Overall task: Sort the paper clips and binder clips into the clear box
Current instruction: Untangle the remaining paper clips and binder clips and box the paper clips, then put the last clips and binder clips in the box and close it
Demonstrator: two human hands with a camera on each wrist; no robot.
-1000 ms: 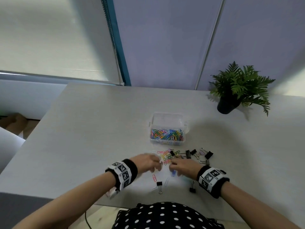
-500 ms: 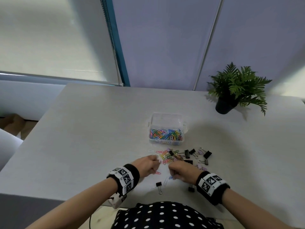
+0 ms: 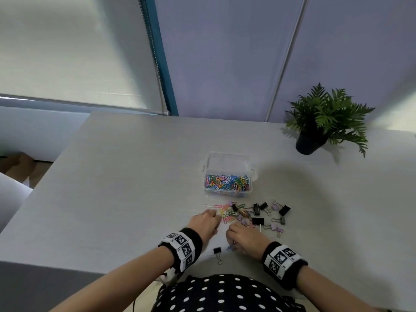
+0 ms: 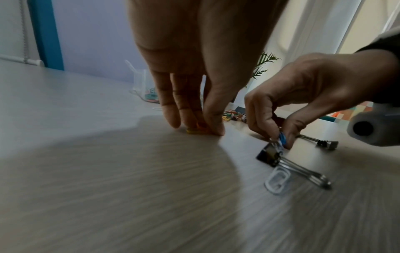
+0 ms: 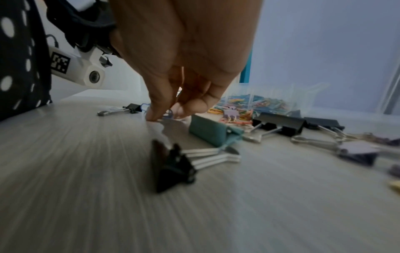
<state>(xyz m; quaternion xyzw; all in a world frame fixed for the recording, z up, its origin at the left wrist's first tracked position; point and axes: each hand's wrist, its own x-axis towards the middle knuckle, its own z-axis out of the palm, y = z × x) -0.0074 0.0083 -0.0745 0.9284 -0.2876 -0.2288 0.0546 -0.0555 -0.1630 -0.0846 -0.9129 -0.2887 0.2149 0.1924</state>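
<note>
The right hand pinches a blue paper clip between thumb and forefinger, low over the table, its tip just above a black binder clip that lies beside a white paper clip. Just to its left, the left hand presses thumb and fingertips down on a yellow and orange paper clip flat on the surface; the fingers close narrowly round it, touching the wood. Beyond both hands lies the loose pile: coloured paper clips nearest the left hand, and to the right of them black and lilac binder clips, some touching, some apart. Another small black binder clip and a teal one lie close by the right hand in the right wrist view. Farther out, straight past the pile, stands the clear box, open, its near compartment full of coloured paper clips and its far compartment looking bare. The table is pale grey with a fine wood grain. Well off to the right of the box stands a potted fern in a dark pot. Behind the table rise lilac wall panels, a teal upright and a white roller blind to the left.
</note>
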